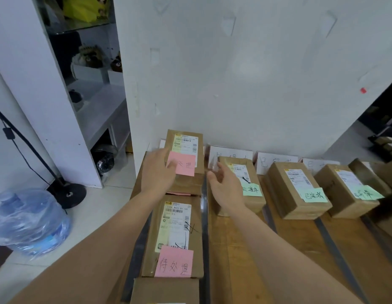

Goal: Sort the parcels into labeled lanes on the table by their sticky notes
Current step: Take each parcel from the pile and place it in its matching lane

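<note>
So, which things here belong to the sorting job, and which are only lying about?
For the job: far pink-note parcel, near pink-note parcel, green-note parcels, lane signs, tape lines, table, left hand, right hand.
Lying about: water bottle, lamp stand, shelf, yellow bag.

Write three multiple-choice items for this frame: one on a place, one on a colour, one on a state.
1. Where does the left hand rest?
A. on a green-note parcel
B. on the far pink-note parcel at the left end of the table
C. on the floor

2. What colour is the sticky note on the near parcel in that same row?
A. green
B. blue
C. pink

3. How is the right hand?
A. open, holding nothing
B. pinching a note
C. gripping a parcel

Key: B, its fingers lie on that parcel by the pink note; C, the paper is plainly pink; A, its fingers are spread and empty.
</note>
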`<state>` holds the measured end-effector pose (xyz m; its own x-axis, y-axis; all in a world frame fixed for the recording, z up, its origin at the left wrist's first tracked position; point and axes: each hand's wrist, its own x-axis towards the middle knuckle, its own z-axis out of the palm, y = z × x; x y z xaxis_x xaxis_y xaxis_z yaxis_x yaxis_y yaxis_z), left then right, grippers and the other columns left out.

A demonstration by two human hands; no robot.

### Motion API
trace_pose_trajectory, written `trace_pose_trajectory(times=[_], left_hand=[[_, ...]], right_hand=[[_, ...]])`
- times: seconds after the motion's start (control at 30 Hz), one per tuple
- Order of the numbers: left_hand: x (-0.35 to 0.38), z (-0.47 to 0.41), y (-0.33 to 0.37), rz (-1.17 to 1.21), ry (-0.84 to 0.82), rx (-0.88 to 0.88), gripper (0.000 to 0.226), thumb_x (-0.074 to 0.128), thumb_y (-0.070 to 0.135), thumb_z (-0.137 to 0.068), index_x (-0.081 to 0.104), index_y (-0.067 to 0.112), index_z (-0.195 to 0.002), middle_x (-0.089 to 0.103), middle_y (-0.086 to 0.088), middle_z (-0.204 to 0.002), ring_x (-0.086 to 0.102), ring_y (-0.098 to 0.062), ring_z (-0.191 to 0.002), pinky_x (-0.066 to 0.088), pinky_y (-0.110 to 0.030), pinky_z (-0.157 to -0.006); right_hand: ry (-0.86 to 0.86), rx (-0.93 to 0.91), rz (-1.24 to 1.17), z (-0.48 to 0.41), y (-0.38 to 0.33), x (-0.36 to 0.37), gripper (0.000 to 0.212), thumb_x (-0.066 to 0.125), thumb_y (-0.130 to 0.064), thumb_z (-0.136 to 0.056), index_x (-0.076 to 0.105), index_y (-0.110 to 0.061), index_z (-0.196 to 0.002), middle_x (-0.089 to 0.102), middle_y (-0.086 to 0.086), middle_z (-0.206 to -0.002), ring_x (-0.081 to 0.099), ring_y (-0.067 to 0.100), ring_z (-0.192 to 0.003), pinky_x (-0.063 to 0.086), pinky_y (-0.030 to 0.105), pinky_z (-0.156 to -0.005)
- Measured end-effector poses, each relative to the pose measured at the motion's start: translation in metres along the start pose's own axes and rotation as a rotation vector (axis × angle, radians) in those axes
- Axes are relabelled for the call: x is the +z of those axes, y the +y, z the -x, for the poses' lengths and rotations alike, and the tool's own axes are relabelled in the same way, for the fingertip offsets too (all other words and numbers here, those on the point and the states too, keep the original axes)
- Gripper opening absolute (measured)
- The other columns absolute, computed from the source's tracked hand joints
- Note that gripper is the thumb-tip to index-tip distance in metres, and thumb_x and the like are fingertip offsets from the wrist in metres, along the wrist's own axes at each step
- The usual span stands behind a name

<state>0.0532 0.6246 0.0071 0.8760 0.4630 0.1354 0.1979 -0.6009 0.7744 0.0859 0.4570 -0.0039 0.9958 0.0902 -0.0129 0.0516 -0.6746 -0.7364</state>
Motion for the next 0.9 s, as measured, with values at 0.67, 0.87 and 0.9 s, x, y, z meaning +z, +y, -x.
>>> trace_pose_trajectory(times=[0.67, 0.87, 0.9], left_hand=[[0.105, 0.131, 0.190, -0.627, -0.282, 0.624, 0.043, 0.050, 0.031, -0.097, 0.048, 0.018, -0.138, 0.048, -0.002, -0.144, 0.038, -0.022, -0.133, 0.034, -0.038, -0.108], [0.155, 0.196, 0.245, -0.647, -0.311, 0.668, 0.046, 0.051, 0.034, -0.097, 0.047, 0.017, -0.140, 0.047, -0.003, -0.144, 0.037, -0.024, -0.135, 0.034, -0.041, -0.110], [0.163, 0.207, 0.253, -0.645, -0.320, 0.674, 0.047, 0.051, 0.034, -0.098, 0.046, 0.016, -0.141, 0.046, -0.004, -0.145, 0.036, -0.024, -0.136, 0.035, -0.041, -0.110]], right_hand=[[0.075, -0.030, 0.710, 0.095, 0.135, -0.232, 0.051, 0.051, -0.043, -0.095, 0.046, -0.022, -0.141, 0.047, 0.007, -0.143, 0.039, 0.026, -0.134, 0.034, 0.043, -0.108], [0.107, 0.016, 0.705, 0.137, 0.195, -0.307, 0.046, 0.053, -0.045, -0.095, 0.052, -0.024, -0.136, 0.051, 0.004, -0.138, 0.041, 0.026, -0.131, 0.035, 0.043, -0.107], [0.108, 0.028, 0.702, 0.143, 0.205, -0.319, 0.046, 0.053, -0.045, -0.094, 0.052, -0.025, -0.136, 0.051, 0.004, -0.138, 0.041, 0.026, -0.131, 0.035, 0.043, -0.108]])
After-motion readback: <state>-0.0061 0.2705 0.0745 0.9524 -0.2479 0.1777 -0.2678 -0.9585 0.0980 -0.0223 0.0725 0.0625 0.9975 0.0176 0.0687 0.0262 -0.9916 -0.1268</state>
